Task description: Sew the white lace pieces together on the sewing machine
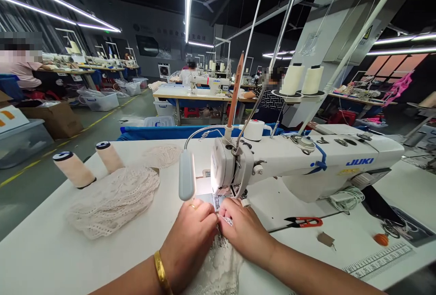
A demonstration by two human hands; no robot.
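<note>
"What's in the left hand [189, 231] and right hand [247, 233]?"
"Both pinch cream openwork lace fabric [221, 267]."
"Where's it lying?"
"On the smooth white bench [143, 236], just before the long white JUKI sewing machine [275, 156]."

Dark grey back wall [112, 20], pale lettering [184, 35] on it. Grey-green floor [139, 108], yellow line [97, 122] running diagonally at left. White tube lights [188, 9] overhead, ceiling fan [207, 2]. Pale column [315, 36] right, reddish window [395, 64] far right. Worktables [170, 92] behind.
</note>
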